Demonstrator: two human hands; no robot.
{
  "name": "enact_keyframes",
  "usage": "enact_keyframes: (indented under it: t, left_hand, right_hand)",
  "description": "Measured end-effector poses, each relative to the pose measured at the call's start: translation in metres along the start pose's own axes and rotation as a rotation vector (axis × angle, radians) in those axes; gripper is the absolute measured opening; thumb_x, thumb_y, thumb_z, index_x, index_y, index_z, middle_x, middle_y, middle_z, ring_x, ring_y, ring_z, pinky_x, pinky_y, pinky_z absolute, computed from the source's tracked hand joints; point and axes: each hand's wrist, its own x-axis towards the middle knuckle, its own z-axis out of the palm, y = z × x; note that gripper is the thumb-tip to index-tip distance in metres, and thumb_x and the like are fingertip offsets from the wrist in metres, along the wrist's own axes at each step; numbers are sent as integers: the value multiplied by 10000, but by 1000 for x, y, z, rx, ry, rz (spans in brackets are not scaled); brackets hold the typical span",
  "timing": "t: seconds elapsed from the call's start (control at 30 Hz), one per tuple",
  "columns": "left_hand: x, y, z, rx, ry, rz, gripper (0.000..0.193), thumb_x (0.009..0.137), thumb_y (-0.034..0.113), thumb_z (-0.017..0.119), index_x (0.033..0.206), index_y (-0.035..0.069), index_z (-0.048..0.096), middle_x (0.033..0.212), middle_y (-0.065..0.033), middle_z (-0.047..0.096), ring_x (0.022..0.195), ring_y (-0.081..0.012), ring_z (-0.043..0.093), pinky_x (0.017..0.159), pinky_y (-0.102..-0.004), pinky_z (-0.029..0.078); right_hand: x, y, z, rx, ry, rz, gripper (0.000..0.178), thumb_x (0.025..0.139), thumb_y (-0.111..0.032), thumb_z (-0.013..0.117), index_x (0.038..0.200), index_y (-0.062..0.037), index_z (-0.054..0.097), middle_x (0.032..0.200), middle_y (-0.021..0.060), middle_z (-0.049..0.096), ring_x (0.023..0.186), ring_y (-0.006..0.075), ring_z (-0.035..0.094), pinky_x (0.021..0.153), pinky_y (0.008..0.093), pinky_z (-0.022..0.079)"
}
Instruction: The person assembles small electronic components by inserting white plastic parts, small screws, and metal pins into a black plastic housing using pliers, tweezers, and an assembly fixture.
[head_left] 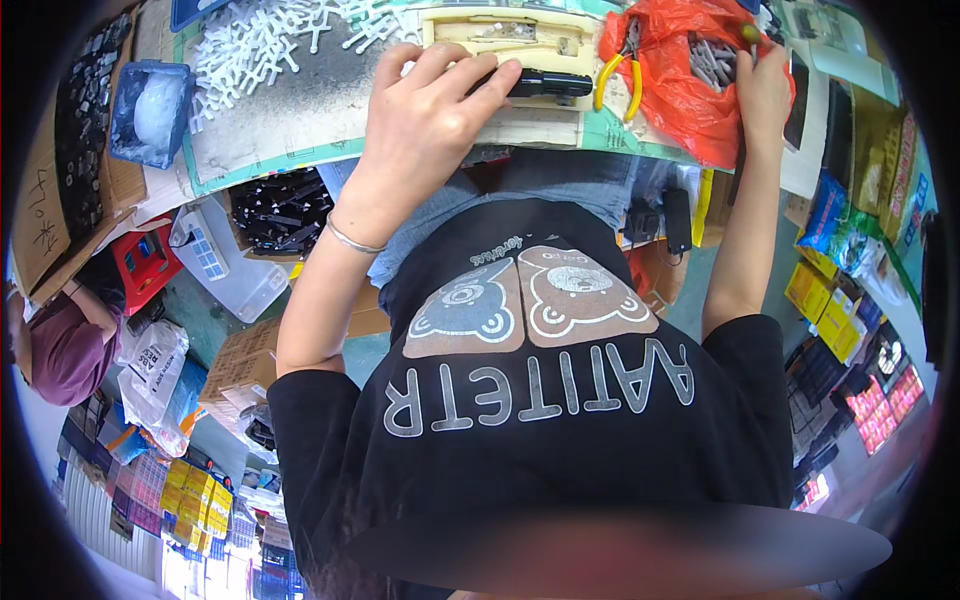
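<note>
On the worktable, my left hand (428,110) has its fingers curled over one end of a black tube-shaped part (552,84). The part lies along the front of a cream-coloured fixture block (520,118), and its other end points right. My right hand (765,95) is at the right side of a red plastic bag (690,125) holding small grey pieces (712,62). Its fingers are closed on a thin tool with a round olive-yellow knob (750,34), most of which is hidden. Yellow-handled pliers (619,88) lie between the fixture and the bag.
White branched plastic pieces (255,50) are heaped at the far left of the table. Beside them stands a blue bin (150,112) with something whitish in it. Below the table edge is a box of black parts (283,212). Another person's arm (92,308) shows at the left.
</note>
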Motion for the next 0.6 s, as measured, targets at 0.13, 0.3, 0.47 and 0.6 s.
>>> enact_keyframes:
  t: [0.13, 0.3, 0.47, 0.6]
  left_hand:
    - [1, 2, 8, 10, -48, -6, 296, 699, 192, 685, 987, 131, 646, 933, 16, 640, 856, -152, 579, 823, -358, 395]
    - [2, 0, 13, -114, -76, -77, 267, 703, 181, 690, 954, 102, 646, 921, -5, 637, 849, -181, 582, 785, -352, 430]
    - [3, -5, 16, -180, -55, -5, 240, 713, 168, 686, 927, 67, 646, 887, -26, 627, 815, -183, 585, 682, -319, 472]
    - [-2, 3, 19, -32, -58, 36, 229, 720, 139, 667, 920, 32, 640, 874, -43, 621, 791, -178, 585, 656, -303, 472]
  right_hand:
    - [1, 2, -6, 65, 122, -9, 420, 870, -355, 511, 1065, 17, 531, 902, 260, 637, 868, 425, 611, 762, 472, 472]
    - [2, 8, -21, 461, 260, -141, 382, 887, -348, 584, 943, 26, 638, 800, 167, 665, 739, 271, 649, 653, 340, 481]
    - [-43, -44, -75, 940, 88, 52, 195, 904, -174, 596, 943, 5, 661, 709, -9, 585, 617, 31, 491, 569, 179, 404]
    - [-90, -90, -88, 957, -15, -342, 175, 897, -134, 581, 987, 4, 640, 745, 49, 633, 635, 126, 586, 574, 261, 454]
